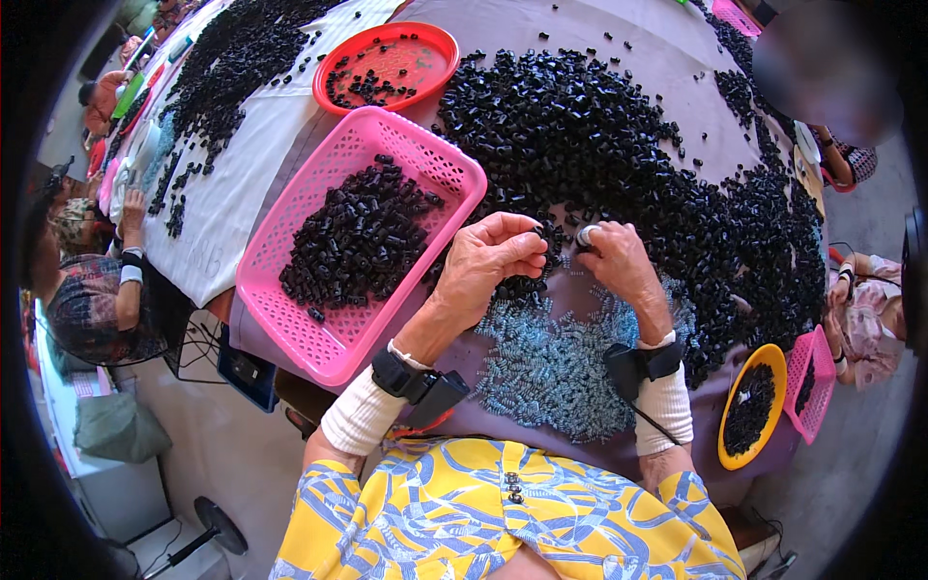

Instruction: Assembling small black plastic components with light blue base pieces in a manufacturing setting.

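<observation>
Both of my hands meet over the table's near side, a short gap between them. My left hand (490, 259) is closed, thumb and forefinger pinched; whatever is at the tips is too small to make out. My right hand (621, 261) is curled shut, with something pale at its fingertips that I cannot identify. Under and in front of the wrists lies a heap of small silvery-blue coil springs (551, 372). A large pile of small black plastic parts (590, 126) spreads just beyond my hands. Left of them, a pink basket (253, 275) contains more black parts (358, 237).
A red tray (452, 60) with a few black parts sits behind the basket. At the right edge are a yellow bowl (724, 437) and a smaller pink basket (824, 372). Other people sit along both sides. Another black heap (232, 68) covers the far left.
</observation>
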A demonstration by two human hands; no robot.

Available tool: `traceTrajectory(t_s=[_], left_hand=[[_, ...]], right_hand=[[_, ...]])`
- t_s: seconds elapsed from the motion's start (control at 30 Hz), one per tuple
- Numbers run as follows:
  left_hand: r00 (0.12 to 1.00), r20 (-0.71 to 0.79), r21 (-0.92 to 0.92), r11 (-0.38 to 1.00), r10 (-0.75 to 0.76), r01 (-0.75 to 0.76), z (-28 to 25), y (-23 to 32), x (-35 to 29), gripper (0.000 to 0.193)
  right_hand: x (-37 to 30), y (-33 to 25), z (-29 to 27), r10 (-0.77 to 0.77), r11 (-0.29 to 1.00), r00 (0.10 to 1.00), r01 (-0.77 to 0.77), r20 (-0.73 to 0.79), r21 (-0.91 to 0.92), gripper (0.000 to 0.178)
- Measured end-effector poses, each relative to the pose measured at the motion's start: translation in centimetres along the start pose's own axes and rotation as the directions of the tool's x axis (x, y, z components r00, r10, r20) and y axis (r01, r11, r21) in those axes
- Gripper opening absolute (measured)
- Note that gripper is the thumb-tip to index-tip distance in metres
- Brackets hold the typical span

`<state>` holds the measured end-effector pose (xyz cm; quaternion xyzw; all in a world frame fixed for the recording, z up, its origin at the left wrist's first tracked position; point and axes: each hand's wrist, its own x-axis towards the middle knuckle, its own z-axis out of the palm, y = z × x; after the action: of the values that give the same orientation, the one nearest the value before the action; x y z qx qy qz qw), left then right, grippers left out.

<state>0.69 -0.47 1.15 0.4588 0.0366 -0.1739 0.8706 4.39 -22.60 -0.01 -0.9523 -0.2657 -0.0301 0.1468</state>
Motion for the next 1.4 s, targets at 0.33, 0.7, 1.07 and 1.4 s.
traceTrajectory(t_s=[0.33,0.7,1.07,1.4], left_hand=[[1.0,-0.007,-0.03,1.0,0.003,-0.004,0.4,0.0,-0.2,0.019],[0.997,0.006,-0.101,0.992,0.082,-0.081,1.4,-0.1,-0.4,0.019],[0.987,-0.097,-0.135,0.981,0.13,-0.142,1.4,-0.4,-0.5,0.015],[0.992,-0.072,-0.076,0.992,0.099,-0.104,1.5,0.0,-0.6,0.017]], right_hand=[[0.2,-2.4,-2.6,0.212,0.624,0.976,-0.093,-0.054,0.776,0.015],[1.0,-5.2,-1.7,0.261,0.415,0.962,-0.041,-0.076,0.909,0.017],[1.2,-6.8,-3.3,-0.113,0.966,0.897,0.199,-0.426,0.163,0.019],[1.0,-6.2,-2.1,0.023,0.946,0.918,0.109,-0.397,0.306,0.015]])
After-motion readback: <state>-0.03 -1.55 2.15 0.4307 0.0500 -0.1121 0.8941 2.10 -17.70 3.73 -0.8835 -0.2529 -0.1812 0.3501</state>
